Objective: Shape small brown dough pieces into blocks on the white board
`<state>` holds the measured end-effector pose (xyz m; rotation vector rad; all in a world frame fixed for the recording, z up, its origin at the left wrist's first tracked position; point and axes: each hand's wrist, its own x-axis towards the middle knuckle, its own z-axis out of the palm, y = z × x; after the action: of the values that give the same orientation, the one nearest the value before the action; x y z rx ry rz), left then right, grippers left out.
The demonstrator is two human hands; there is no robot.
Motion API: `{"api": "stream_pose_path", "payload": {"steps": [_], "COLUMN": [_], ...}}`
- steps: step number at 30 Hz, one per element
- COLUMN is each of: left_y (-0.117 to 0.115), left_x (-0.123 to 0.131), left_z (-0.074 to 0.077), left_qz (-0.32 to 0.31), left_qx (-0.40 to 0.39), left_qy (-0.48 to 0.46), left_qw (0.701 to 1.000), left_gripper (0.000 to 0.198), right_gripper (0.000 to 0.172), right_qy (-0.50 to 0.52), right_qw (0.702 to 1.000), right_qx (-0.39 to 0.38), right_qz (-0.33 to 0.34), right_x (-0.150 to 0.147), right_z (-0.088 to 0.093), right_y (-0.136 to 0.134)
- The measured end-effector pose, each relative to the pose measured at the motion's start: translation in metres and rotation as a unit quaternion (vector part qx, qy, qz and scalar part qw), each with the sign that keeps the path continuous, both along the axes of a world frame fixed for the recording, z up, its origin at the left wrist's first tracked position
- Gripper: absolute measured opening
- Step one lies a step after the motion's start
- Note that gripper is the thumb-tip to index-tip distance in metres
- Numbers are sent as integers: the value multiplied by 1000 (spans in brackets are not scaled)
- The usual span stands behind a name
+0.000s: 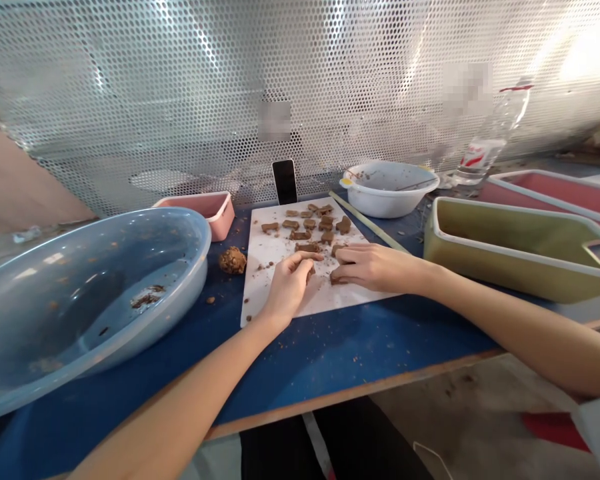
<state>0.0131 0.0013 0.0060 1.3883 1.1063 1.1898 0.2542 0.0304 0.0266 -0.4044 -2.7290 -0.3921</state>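
Your white board point(323, 301) lies on the blue tabletop point(340, 350), its near edge set back from the wooden front edge, with a crumb-strewn strip between them under your forearms. On your left, the big blue basin point(187, 297) narrows your room, with a rough brown ball point(233, 261) between it and the board; on your right, the olive-green bin point(505, 272) stands near your forearm, and a pale green rod point(365, 224) runs along the board's far right side. Brown molded pieces point(291, 225), some bone-shaped, sit in loose rows on the board's far half, beyond your fingers. Your left hand point(295, 275) is curled, thumb near the fingers, a brown bit showing at the fingertips; you cannot tell whether it is pinched. Your right hand point(363, 265) has its fingers close together, bent down onto a brown piece point(336, 279); its grip is hidden.
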Motion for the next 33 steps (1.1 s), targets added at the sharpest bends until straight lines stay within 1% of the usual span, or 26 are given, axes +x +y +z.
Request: {"api": "stream_pose_path", "payload": {"steps": [4, 9, 13, 22, 26, 33], "left_y": [-1, -1, -1, 0, 1, 2], "left_x": [0, -1, -1, -1, 0, -1], "left_z": [2, 2, 0, -1, -2, -5], "left_qz": [-3, -4, -7, -7, -8, -8], "left_qx": [5, 2, -2, -2, 1, 4], "left_qy": [7, 10, 6, 9, 6, 10], "left_qw": [1000, 1000, 1000, 1000, 1000, 1000], "left_gripper": [22, 22, 21, 21, 21, 22], "right_gripper": [27, 22, 26, 26, 24, 28], "right_qy": [-7, -6, -13, -1, -19, -41], "right_qw": [1000, 1000, 1000, 1000, 1000, 999], "right_qx": [8, 5, 8, 3, 12, 31], "right_qz": [1, 11, 10, 8, 2, 17], "right_x": [0, 2, 1, -1, 0, -1], "right_z": [-3, -3, -2, -3, -3, 1], "right_y": [1, 1, 0, 1, 1, -3]}}
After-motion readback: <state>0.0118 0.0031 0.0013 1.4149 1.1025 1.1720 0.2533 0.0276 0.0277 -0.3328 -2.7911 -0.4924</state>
